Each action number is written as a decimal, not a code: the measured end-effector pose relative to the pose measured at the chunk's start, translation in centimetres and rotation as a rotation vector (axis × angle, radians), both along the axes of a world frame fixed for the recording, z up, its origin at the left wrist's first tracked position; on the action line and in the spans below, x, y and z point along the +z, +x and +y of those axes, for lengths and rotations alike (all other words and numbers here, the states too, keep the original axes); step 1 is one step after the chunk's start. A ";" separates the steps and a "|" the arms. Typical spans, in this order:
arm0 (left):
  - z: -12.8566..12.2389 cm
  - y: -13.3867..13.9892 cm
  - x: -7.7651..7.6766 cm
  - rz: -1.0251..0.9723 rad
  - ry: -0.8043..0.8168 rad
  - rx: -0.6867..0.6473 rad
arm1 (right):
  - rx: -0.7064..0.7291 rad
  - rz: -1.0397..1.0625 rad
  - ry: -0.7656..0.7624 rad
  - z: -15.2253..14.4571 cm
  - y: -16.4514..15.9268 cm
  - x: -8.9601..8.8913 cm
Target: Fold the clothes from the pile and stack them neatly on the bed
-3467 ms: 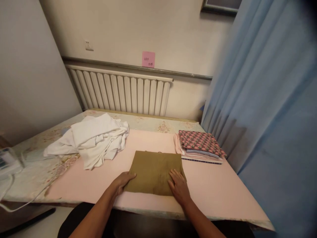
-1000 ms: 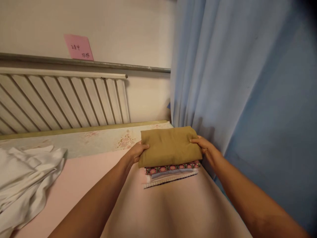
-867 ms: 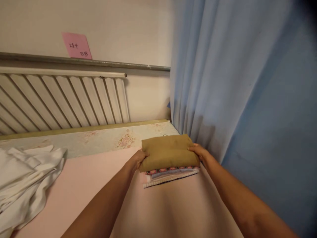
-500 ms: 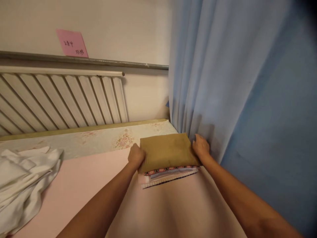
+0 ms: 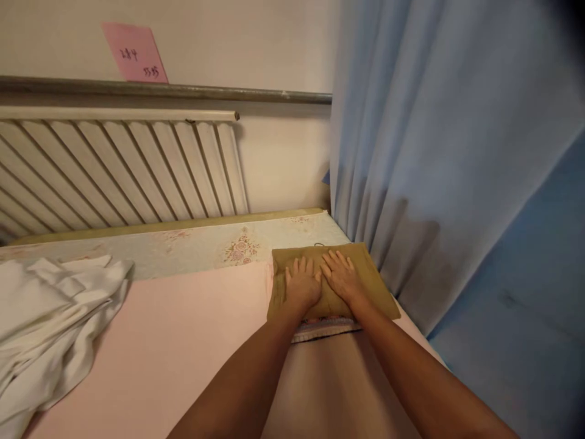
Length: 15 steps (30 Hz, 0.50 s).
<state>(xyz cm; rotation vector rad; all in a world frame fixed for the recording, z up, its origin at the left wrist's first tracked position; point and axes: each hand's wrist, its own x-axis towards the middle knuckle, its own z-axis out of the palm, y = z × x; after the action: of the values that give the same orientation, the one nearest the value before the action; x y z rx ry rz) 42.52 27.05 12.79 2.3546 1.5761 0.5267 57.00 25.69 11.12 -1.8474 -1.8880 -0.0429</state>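
A folded olive-brown cloth point(image 5: 372, 277) lies on top of a small stack of folded fabrics point(image 5: 326, 329), whose patterned edges show along the near side. My left hand point(image 5: 303, 283) rests flat on the left part of the cloth, fingers spread. Beside it my right hand point(image 5: 340, 274) also presses palm-down, with its fingers apart. Both forearms hide part of the stack's front. Under the stack is a pink sheet point(image 5: 192, 329) spread over the bed.
A crumpled white cloth point(image 5: 59, 317) lies at the left. Behind the bed's floral mattress edge point(image 5: 196, 247) stand a radiator point(image 5: 137, 171), a metal pipe point(image 5: 205, 92) and a pink paper note point(image 5: 136, 53). A blue curtain point(image 5: 411, 134) hangs close on the right.
My hands have let go of the olive-brown cloth's left and right sides and moved inward onto its top, fingers now spread. The view has shifted slightly.
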 end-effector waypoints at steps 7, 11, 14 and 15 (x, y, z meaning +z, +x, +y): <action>-1.5 -1.0 0.5 0.007 0.010 0.018 | -0.025 -0.152 -0.037 0.4 0.5 -0.6; -3.5 -3.6 0.6 0.009 -0.007 0.033 | -0.067 -0.165 -0.057 0.6 0.7 -1.6; -5.0 -6.6 0.5 -0.080 -0.147 0.033 | -0.037 -0.101 -0.093 0.8 1.2 -1.8; -5.6 -7.8 0.5 -0.119 -0.197 0.029 | -0.024 -0.058 -0.087 0.9 1.4 -1.7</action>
<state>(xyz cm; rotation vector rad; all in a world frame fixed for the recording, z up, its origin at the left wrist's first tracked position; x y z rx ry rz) 34.69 21.46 13.24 2.1190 1.5360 0.4847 58.39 26.63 9.38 -1.9464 -1.9347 -0.0223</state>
